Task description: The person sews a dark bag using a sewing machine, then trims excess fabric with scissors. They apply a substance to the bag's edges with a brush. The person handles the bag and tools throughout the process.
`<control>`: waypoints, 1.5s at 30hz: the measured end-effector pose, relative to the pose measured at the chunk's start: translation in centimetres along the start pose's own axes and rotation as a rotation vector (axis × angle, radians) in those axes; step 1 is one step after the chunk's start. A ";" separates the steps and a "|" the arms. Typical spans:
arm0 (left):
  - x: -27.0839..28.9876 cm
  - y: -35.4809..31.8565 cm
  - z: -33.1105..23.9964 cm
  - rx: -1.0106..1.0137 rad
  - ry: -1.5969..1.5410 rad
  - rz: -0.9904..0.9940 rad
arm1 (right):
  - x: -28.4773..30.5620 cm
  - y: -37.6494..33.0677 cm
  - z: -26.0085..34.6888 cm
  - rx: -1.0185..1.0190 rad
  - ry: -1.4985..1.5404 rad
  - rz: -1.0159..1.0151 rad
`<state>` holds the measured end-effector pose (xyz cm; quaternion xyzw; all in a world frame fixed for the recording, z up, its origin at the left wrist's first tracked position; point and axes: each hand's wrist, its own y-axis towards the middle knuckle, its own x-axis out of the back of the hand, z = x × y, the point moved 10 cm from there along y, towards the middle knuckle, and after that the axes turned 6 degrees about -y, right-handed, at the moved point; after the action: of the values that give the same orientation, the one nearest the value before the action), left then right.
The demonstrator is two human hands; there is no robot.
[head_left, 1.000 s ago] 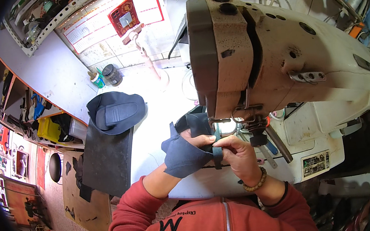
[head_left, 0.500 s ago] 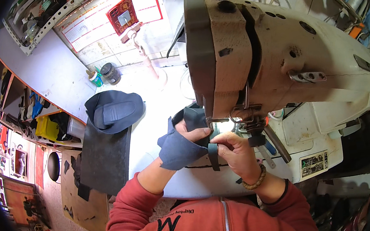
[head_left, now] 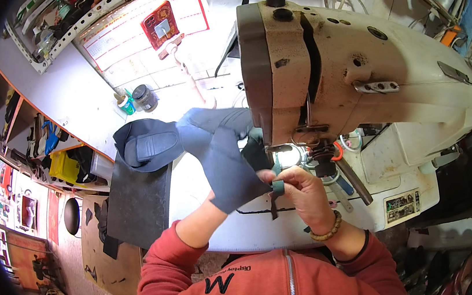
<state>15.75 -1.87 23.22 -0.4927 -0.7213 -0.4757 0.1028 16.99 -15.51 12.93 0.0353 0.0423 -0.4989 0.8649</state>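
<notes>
A dark blue-grey leather piece (head_left: 230, 171) drapes over my left hand (head_left: 265, 175), hiding most of it. Only the left fingertips show, closed at the piece's right edge beside the sewing machine (head_left: 349, 64). Between the thumb and fingers of my right hand (head_left: 311, 200) is pinched a narrow dark green strip (head_left: 278, 187), its loose end hanging down. Both hands nearly meet just in front of the machine's needle area, whose stitching point is hidden. A similar dark leather piece (head_left: 148, 146), shaped like a shoe upper, rests to the left.
A black board (head_left: 138, 208) lies along the table's left side. Scissors with an orange-red handle (head_left: 338, 151) and a metal bar (head_left: 355, 182) lie right of my right hand. At the back stand a dark jar (head_left: 144, 98) and a pink phone stand (head_left: 194, 88) with a red-cased phone.
The leather piece has been turned and spread upward to the left, now covering my left hand and reaching the other leather piece. My right hand keeps pinching the strip, slightly lower. The view has shifted slightly.
</notes>
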 end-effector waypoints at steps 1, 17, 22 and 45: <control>0.0 -0.8 -0.2 0.031 -0.048 0.014 | -0.1 0.0 0.0 -0.009 0.053 0.008; -7.9 -6.8 5.2 0.765 -1.066 0.233 | 0.2 -0.3 1.1 0.057 -0.189 -0.010; -9.9 -8.9 4.7 1.247 -1.478 0.274 | 0.1 -0.5 1.5 0.066 -0.151 0.009; -7.0 -6.0 3.2 0.857 -1.203 0.252 | 0.1 -1.0 1.7 0.184 -0.185 -0.038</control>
<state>15.37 -4.02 13.68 -0.6634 -0.7133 0.2140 -0.0728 16.25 -16.23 14.63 0.0678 -0.0830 -0.5181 0.8486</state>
